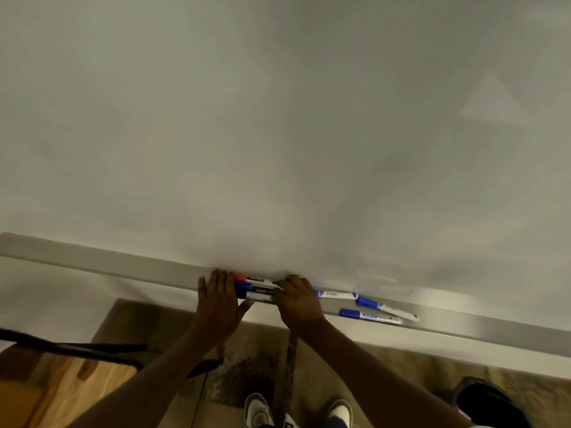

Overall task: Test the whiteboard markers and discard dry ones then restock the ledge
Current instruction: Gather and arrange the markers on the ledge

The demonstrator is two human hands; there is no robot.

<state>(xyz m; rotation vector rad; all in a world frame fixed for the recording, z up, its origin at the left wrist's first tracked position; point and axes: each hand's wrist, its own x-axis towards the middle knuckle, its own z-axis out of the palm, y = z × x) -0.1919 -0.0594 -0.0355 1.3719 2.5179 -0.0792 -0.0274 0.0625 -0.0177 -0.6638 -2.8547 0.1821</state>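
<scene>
A blank whiteboard (278, 134) fills the upper view, with a grey ledge (123, 267) along its lower edge. Three markers lie side by side on the ledge: a red-capped one (251, 278), a blue-capped one (256, 285) and a black one (258, 295). My left hand (217, 299) lies flat with straight fingers against their left ends. My right hand (296, 299) covers their right ends, its fingers bent over them. To the right, three blue-capped markers (336, 295) (386, 308) (370, 316) lie loose on the ledge.
Below the ledge is carpet (355, 359) and my two white shoes (259, 410). A wooden chair with a dark frame (77, 350) stands at the lower left. A dark round bin (488, 400) sits at the lower right.
</scene>
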